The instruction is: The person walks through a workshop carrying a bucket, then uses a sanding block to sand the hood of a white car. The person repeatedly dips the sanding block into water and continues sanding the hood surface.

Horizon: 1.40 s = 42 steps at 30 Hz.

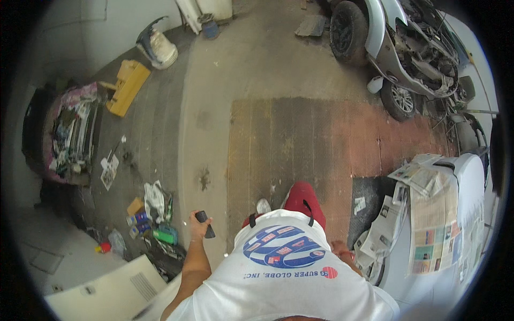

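Left hand (198, 228) around a black block (210, 232), forearm (196, 262) aslant; right hand (342, 250) beside white shirt (241, 286), grip unclear.

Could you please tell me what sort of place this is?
Probably a vehicle body shop: a partly dismantled vehicle stands at the upper right, and newspaper sheets cover part of some white bodywork at right.

Matt handheld block (209, 231), paper newspapers (435, 235), cloth shirt (300, 289), dull, rough-looking floor (206, 134).
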Each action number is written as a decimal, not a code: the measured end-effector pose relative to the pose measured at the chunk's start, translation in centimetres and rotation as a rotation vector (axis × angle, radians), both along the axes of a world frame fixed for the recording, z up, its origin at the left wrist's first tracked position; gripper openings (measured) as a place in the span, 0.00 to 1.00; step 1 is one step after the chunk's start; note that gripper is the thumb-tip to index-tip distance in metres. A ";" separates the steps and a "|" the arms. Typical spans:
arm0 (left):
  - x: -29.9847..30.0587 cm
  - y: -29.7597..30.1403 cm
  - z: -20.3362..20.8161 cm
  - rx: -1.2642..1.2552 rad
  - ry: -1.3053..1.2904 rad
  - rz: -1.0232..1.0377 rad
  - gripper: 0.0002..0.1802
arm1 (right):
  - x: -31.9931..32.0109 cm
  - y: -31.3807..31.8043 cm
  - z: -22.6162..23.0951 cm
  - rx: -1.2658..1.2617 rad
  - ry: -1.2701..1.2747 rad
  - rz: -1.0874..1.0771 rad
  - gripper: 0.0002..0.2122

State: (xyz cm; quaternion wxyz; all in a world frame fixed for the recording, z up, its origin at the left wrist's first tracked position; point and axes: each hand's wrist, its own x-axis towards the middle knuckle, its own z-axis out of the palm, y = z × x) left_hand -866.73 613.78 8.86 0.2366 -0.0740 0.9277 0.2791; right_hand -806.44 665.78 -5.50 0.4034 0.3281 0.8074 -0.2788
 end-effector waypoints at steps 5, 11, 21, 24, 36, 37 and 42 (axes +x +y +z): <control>-19.9 14.3 5.6 -0.037 0.119 0.015 0.41 | -15.1 6.2 3.6 -0.150 -0.246 -0.312 0.24; -31.9 33.5 2.7 -0.088 0.034 -0.044 0.42 | -33.5 35.4 -1.8 0.132 -0.129 0.020 0.23; -51.5 50.1 0.2 -0.089 -0.011 0.019 0.40 | -95.9 77.1 22.5 0.409 0.789 -0.485 0.25; -61.1 54.9 -2.1 -0.112 -0.076 0.042 0.42 | -105.5 82.9 20.2 0.449 0.889 -0.503 0.24; -112.9 87.1 2.6 -0.003 0.199 -0.096 0.37 | -117.4 80.0 4.5 -0.102 -0.131 -0.421 0.25; -117.5 90.1 3.0 0.015 0.225 -0.100 0.36 | -119.9 82.0 4.1 -0.108 -0.144 -0.420 0.25; -132.2 104.9 3.7 0.025 0.217 -0.028 0.33 | -132.5 96.3 0.1 -0.115 -0.193 -0.398 0.25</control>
